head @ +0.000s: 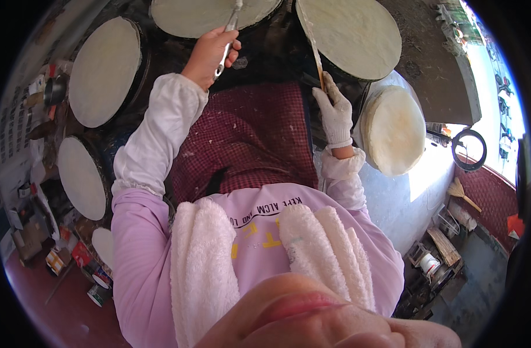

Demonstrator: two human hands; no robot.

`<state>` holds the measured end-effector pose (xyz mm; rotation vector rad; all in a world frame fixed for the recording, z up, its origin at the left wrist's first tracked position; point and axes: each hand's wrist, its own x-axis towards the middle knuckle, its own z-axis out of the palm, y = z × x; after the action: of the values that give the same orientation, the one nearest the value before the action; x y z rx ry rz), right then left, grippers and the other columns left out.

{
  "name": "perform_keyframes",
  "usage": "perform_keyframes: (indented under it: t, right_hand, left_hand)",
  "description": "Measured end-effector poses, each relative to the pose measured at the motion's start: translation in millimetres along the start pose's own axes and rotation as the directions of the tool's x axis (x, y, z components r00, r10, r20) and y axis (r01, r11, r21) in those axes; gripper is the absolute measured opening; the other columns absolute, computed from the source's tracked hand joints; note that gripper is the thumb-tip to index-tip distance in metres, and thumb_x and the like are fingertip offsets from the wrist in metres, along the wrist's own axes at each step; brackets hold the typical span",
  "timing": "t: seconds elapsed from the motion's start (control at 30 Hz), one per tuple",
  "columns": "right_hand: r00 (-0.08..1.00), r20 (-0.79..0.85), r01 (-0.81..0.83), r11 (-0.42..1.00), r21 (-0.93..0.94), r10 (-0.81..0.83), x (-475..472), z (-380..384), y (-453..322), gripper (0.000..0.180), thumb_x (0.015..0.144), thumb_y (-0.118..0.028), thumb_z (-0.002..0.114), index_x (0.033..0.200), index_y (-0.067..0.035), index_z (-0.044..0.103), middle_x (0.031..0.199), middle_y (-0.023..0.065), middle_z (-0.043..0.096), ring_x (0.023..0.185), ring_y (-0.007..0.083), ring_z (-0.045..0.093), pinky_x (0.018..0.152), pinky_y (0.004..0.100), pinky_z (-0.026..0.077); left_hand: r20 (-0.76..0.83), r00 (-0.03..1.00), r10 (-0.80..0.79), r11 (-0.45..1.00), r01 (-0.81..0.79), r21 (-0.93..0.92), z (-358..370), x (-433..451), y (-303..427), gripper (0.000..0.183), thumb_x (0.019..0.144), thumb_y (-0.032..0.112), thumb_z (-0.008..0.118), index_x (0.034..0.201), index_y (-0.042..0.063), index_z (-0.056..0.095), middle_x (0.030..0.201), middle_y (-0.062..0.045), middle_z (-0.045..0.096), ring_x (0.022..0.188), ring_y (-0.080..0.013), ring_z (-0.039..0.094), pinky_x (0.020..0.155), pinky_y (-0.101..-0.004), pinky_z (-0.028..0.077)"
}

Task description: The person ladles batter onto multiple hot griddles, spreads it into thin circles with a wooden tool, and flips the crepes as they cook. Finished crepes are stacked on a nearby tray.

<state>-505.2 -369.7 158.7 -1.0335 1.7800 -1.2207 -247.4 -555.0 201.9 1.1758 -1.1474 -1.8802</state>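
Observation:
My left hand (209, 54), bare below a white sleeve cover, grips a metal-handled tool (232, 24) whose far end is cut off by the top edge. Under the tool lies a round pale sheet (191, 17) on a dark round griddle. My right hand (338, 111) wears a white knit glove and holds a long, thin wooden stick or scraper (314, 43) coated with pale paste. This stick runs along the left rim of another round pale sheet (352, 37). Beside the glove, to the right, a stack of round flat sheets (393, 130) rests on a light surface.
To the left stand more griddles with pale sheets (106, 71) (82, 178). A brown worktop (439, 82) extends at upper right. A black ring-shaped wheel (469, 150) and a straw broom (463, 193) are farther right. Boxes (30, 239) and cans clutter the lower left.

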Motion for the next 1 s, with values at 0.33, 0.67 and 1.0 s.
perform_keyframes:
  t: [0.33,0.67,1.0]
  right_hand:
    - [0.994,0.072,0.105,0.854,-0.509,-0.079,-16.0,11.8,56.6,0.058,0.095,-0.036,0.07,0.149,-0.019,0.057,0.104,0.0242,0.072,0.097,0.0422,0.071,0.086,0.0466,0.056]
    - [0.989,-0.141,0.039,0.998,0.04,-0.033,-59.7,-11.4,-1.7,0.054,0.095,-0.008,0.073,0.142,0.01,0.055,0.141,0.0186,0.064,0.13,0.0189,0.06,0.113,0.0307,0.042]
    - [0.971,0.179,0.167,0.986,-0.022,-0.16,38.5,81.5,-17.2,0.054,0.096,-0.014,0.073,0.144,0.004,0.057,0.14,0.0178,0.066,0.128,0.0178,0.062,0.109,0.0305,0.046]
  left_hand:
    - [0.004,1.0,0.005,0.932,-0.006,0.364,16.8,36.7,-19.4,0.022,0.106,0.023,0.054,0.103,0.002,0.06,0.079,-0.002,0.061,0.057,-0.0065,0.054,0.048,-0.0226,0.043]
    - [0.223,0.975,-0.012,0.816,0.138,-0.562,-43.2,-50.5,22.5,0.039,0.108,0.02,0.056,0.134,-0.009,0.054,0.101,-0.009,0.06,0.065,-0.0033,0.05,0.049,-0.0165,0.045]
    - [-0.272,0.96,0.067,0.912,-0.17,-0.375,-154.1,-46.7,30.0,0.027,0.104,0.02,0.06,0.122,0.0,0.062,0.089,-0.007,0.064,0.064,-0.01,0.055,0.05,-0.0213,0.045]
